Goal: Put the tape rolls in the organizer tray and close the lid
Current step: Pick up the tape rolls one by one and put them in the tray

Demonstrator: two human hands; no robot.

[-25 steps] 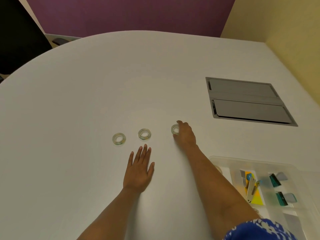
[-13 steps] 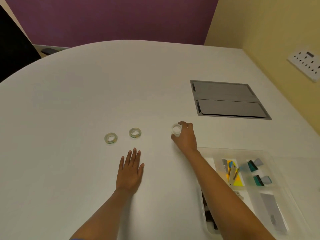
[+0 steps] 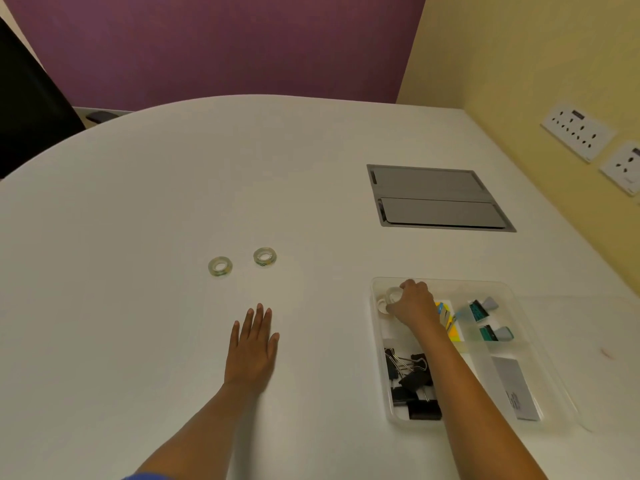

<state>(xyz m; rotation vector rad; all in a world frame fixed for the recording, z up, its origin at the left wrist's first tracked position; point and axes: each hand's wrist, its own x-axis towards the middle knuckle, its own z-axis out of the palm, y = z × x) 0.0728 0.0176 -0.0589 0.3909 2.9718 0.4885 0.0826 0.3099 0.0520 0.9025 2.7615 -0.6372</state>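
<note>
two rolls (image 3: pixel 220 266) (image 3: pixel 265 256): lying left of the tray (image 3: pixel 519 308)
right hand (image 3: pixel 414 303): gripping a third roll (image 3: pixel 393 294) inside tray
left hand (image 3: pixel 252 344): resting flat, fingers spread

Office meeting room, white rounded table (image 3: pixel 138 202) with inset cable hatch (image 3: pixel 436 197), wall sockets (image 3: pixel 576 131), binder clips (image 3: pixel 412 386)

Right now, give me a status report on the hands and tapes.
Right hand lowering a tape roll into the tray. Left hand flat, empty. Two rolls still on table. Path clear.
</note>
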